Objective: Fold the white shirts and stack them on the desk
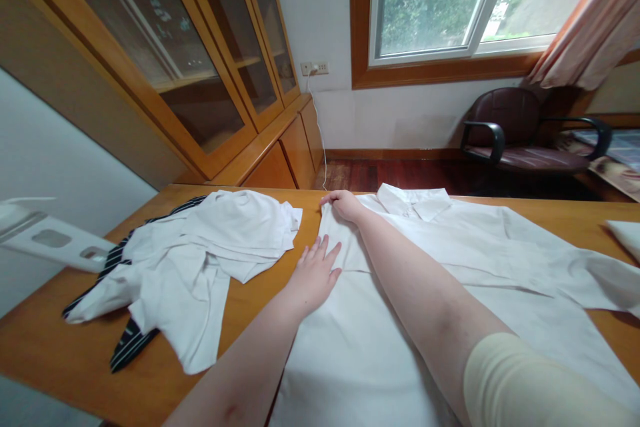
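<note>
A white collared shirt (450, 260) lies spread flat on the wooden table (45, 340). My left hand (316, 271) rests flat on the shirt's left edge, fingers spread and open. Reaching across it, my right hand (343, 203) sits at the shirt's far left shoulder corner near the collar (415, 201). Its fingers are curled onto the cloth there, pinching the edge.
A crumpled pile of white clothes (200, 253) over a dark striped garment (127, 340) lies to the left. A white device (45, 237) juts in at the far left. A white item (625, 235) sits at the right edge. Wooden glass-door cabinets (200, 80) and a dark armchair (525, 140) stand beyond the table.
</note>
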